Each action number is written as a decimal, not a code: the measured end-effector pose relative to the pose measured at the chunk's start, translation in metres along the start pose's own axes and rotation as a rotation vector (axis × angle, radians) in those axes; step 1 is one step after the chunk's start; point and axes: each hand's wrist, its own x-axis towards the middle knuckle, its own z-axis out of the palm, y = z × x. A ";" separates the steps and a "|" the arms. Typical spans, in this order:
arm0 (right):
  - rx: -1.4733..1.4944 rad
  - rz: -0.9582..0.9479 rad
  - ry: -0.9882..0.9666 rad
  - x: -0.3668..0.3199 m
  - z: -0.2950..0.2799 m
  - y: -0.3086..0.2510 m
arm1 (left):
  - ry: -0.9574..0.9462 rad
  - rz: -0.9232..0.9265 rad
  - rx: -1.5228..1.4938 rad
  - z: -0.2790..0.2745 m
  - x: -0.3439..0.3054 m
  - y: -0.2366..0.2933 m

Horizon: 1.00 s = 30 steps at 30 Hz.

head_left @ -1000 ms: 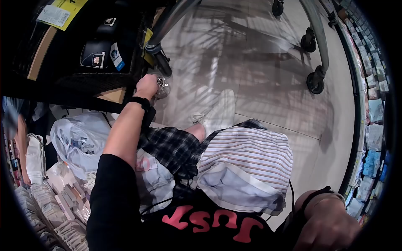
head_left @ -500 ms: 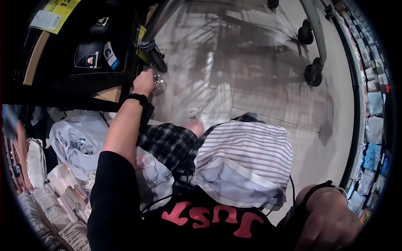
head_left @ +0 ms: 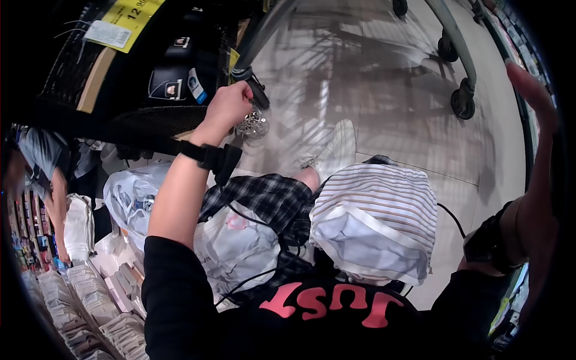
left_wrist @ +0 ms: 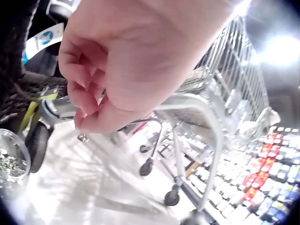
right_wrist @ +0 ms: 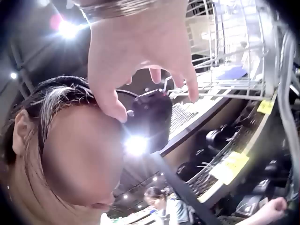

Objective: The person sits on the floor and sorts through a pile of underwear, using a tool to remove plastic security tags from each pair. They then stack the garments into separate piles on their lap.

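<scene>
I am crouched on a shop floor. My left hand (head_left: 231,105) reaches forward to a dark low shelf, fingers curled, and in the left wrist view its fingertips (left_wrist: 82,123) pinch a small silver piece (left_wrist: 83,137). Just below it stands a small clear tub of silvery bits (head_left: 252,125), which shows again as the tub (left_wrist: 11,164). My right hand (head_left: 531,90) is raised at the right edge with fingers straight and spread, holding nothing; the right wrist view shows the same right hand (right_wrist: 140,61) in front of a head-worn camera.
A shopping cart (left_wrist: 206,108) stands ahead, its wheels (head_left: 462,105) on the tiled floor. The dark shelf (head_left: 174,78) carries black goods and a yellow price tag (head_left: 129,15). A plastic bag (head_left: 129,192) and stacked packets (head_left: 90,300) lie left; a striped cloth (head_left: 372,222) covers my knee.
My right hand rose from low at the bottom right to up by the right edge and spread its fingers. My left hand lifted slightly above the clear tub.
</scene>
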 end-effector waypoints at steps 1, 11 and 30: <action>-0.034 0.007 -0.005 0.003 0.002 -0.001 | 0.005 0.029 -0.072 -0.015 -0.014 0.015; -0.569 0.103 -0.033 0.021 0.048 -0.049 | 0.193 0.336 -0.469 -0.095 -0.138 0.084; -0.640 0.103 0.201 0.029 0.199 0.031 | -0.237 0.434 -1.107 -0.079 -0.258 0.107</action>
